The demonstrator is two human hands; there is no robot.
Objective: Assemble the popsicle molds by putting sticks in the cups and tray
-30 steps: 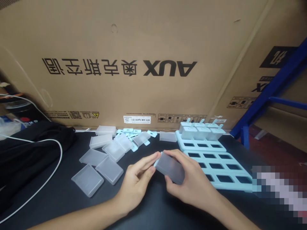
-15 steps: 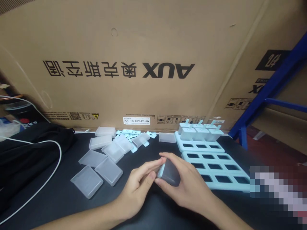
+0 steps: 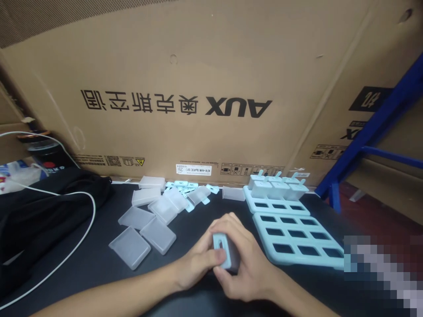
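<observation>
A popsicle mold (image 3: 233, 256), a translucent cup capped by a light blue slotted lid (image 3: 218, 241), is between both hands above the black tabletop. My right hand (image 3: 249, 253) wraps round the cup's body. My left hand (image 3: 203, 255) is closed on the lid end, its thumb pressing the lid and its other fingers partly hidden behind. To the left lie several loose translucent mold cups (image 3: 130, 246), with a small pile of light blue lids (image 3: 181, 187) behind them. On the right a light blue mold rack (image 3: 269, 246) has rectangular holes, and capped molds (image 3: 279, 189) stand in its far part.
A large cardboard box (image 3: 165, 136) closes off the back of the table. At left are a black cloth (image 3: 66, 202), a white cable (image 3: 87, 233) and a dark bottle (image 3: 49, 156). A blue metal frame (image 3: 370, 127) stands at right.
The mold has turned so its lid faces me. My left hand has moved from its edge to press the lid with the thumb. The view has shifted slightly.
</observation>
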